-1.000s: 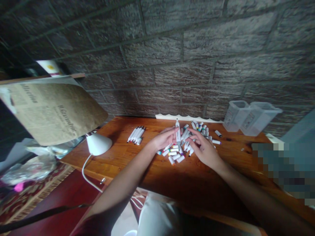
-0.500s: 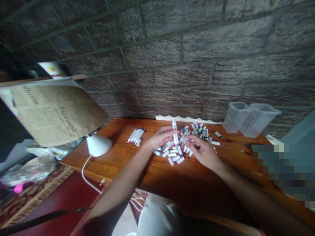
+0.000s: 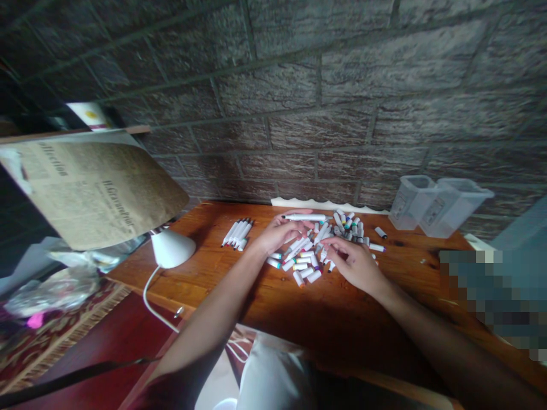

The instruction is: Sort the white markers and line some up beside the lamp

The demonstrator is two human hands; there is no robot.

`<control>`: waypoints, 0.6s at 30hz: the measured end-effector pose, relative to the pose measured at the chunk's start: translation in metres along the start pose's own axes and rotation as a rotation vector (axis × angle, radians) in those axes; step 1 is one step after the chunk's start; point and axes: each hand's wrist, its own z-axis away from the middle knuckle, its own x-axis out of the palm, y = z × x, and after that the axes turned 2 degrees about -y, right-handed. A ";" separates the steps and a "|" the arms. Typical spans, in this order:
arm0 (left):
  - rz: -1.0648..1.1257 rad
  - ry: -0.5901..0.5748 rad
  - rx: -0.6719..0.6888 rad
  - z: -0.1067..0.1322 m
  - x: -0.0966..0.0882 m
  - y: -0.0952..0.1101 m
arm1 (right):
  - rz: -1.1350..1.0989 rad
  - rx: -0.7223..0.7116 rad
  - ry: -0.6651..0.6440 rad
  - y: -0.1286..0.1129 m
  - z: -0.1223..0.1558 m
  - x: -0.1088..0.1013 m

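Note:
A white marker with a dark tip at its left end lies nearly level in my left hand, whose fingers are closed on it above the left side of a heap. That heap is made of loose markers and caps with coloured ends. My right hand reaches over the heap's right side, fingers bent and thumb apart, with nothing visible between them; whether its fingertips touch the markers below, I cannot make out. Left of the heap, several white markers lie side by side in a slanted row.
Two clear plastic containers stand at the back right of the wooden table. A lamp with a printed shade and white base is at the left. A brick wall rises behind the table.
The marker in my left hand has turned from upright to nearly level. My right hand has barely moved over the heap.

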 end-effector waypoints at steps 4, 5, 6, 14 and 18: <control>-0.056 0.006 0.021 0.001 -0.005 0.001 | 0.016 -0.006 -0.048 -0.001 0.000 0.000; -0.072 0.005 0.030 0.001 -0.006 0.001 | 0.017 -0.007 -0.060 -0.001 0.000 0.000; -0.085 0.006 0.039 0.002 -0.007 0.001 | 0.020 -0.011 -0.073 -0.001 0.000 0.000; -0.153 -0.064 0.049 0.001 -0.001 -0.004 | 0.057 -0.080 -0.210 0.002 0.000 0.004; -0.184 -0.036 0.003 -0.001 0.006 -0.009 | 0.080 -0.078 -0.251 0.002 0.000 0.005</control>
